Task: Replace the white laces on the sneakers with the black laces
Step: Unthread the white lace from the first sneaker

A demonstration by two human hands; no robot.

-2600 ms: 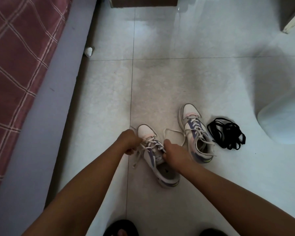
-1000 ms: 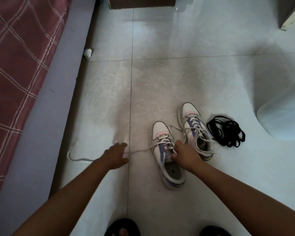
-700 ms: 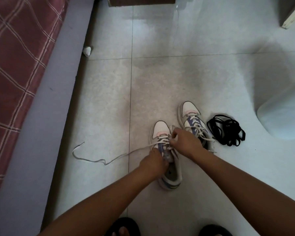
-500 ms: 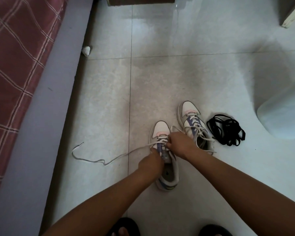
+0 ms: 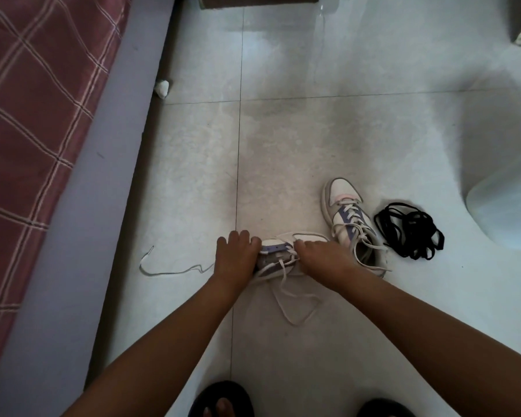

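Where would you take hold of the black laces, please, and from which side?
Pinch the black laces at the middle of the heap, from above. They lie in a loose tangle flat on the floor, with no free end plainly showing, beside the laced sneaker.

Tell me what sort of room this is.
Likely a bedroom: a bed with a red checked cover runs along the left of the pale tiled floor, where sneakers and loose black laces lie.

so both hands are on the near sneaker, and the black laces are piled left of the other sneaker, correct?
Not quite. The head view shows the black laces piled to the right of the other sneaker, not the left. The rest holds: left hand and right hand are both on the near sneaker.
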